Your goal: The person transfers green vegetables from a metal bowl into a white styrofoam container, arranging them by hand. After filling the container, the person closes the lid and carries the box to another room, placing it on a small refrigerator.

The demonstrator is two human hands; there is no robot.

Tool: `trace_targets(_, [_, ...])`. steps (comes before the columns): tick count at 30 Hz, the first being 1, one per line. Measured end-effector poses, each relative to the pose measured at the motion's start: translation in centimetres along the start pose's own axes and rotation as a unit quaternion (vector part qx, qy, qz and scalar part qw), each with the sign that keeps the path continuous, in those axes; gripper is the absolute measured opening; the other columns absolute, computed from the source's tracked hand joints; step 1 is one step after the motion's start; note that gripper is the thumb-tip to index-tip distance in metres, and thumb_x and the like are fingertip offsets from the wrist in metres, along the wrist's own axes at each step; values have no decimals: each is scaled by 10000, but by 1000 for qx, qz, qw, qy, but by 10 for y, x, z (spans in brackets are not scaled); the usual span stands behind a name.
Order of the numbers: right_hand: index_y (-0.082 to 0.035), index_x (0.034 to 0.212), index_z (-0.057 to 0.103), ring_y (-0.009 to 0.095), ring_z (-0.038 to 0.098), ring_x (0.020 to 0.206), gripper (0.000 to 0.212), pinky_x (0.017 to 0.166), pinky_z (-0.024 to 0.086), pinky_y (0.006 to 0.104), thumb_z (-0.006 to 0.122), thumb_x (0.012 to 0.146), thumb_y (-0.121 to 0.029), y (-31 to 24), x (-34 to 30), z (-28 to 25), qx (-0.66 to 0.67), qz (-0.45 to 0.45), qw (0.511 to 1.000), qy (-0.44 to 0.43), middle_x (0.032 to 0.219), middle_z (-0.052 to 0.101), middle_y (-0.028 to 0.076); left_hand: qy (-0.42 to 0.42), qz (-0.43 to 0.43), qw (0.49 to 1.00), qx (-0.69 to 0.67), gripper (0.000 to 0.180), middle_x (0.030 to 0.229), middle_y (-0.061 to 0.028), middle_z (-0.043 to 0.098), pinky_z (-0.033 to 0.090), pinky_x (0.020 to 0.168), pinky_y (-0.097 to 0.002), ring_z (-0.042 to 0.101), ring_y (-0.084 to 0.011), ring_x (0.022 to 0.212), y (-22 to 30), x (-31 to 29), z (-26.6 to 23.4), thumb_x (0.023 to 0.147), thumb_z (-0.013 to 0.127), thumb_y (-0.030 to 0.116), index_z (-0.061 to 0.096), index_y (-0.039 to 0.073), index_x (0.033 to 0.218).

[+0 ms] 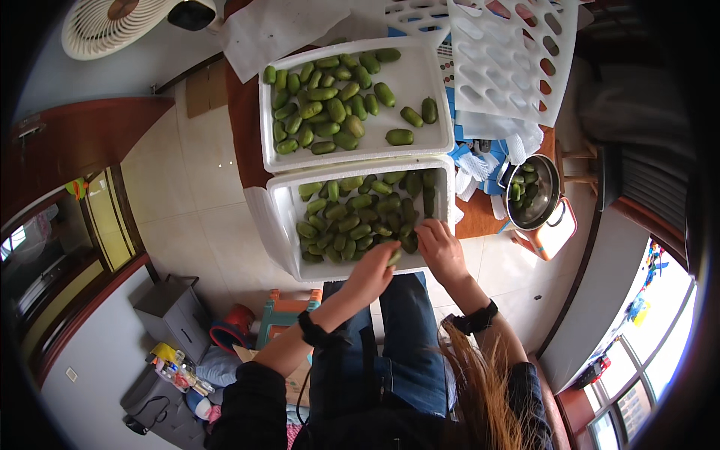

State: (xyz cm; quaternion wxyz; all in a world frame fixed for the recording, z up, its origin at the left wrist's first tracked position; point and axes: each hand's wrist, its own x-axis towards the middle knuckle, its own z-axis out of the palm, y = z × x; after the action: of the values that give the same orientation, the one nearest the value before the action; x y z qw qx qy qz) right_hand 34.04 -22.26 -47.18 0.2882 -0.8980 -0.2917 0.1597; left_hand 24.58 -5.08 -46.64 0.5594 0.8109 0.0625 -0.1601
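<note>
A white foam box [283,217] in front of me holds many small green cucumbers [349,223], heaped closely together. Over its front edge, my left hand [369,271] is closed around one small cucumber [394,257], which shows past the fingertips. My right hand [442,253] reaches into the front right corner with its fingers bent together, right beside other cucumbers; whether it grips one is hidden. Behind this box lies a shallow white foam tray [420,67], with more of the same cucumbers mostly on its left and middle.
On the right, a metal pot [553,211] with some cucumbers stands on a stool [562,232]. White perforated foam sheets [502,71] lie beyond the tray at the table's [487,217] back right. A fan [112,22] is at the far left. A teal-and-orange chair [281,309] stands near my left arm.
</note>
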Motion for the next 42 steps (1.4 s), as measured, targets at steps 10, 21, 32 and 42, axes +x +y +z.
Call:
trace_targets(10, [-37,1144,555,346,538,1063,387,881,472,411,609,763,-2,22,19,-13,-3,-32,994,104,1164,540,148,46,-50,993,-100,306,1108,-164,561,494,824,-377,589,-330,979,13,24,47,883,562,3,540,20,1187])
trace_targets(21, [-48,1343,411,413,561,1028,428,859,450,436,407,1003,-307,32,-11,34,196,259,934,150,1136,569,234,335,28,936,103,360,1145,-129,564,526,807,-315,621,-224,972,-13,64,-98,905,543,-25,504,38,1257])
trace_targets(32, [-96,1330,423,421,600,927,374,741,488,457,424,990,-252,25,-7,34,118,290,938,148,1067,617,209,247,2,897,367,529,1240,-241,497,418,969,-466,482,-416,1138,-61,146,-182,802,702,277,528,17,1228])
trace_targets(42, [-102,1326,428,425,601,947,380,751,496,459,439,981,-262,27,-8,36,94,314,934,144,1094,616,210,172,-51,917,357,500,1118,-204,553,471,869,-435,540,-381,1032,-42,147,-179,753,707,203,495,2,1159])
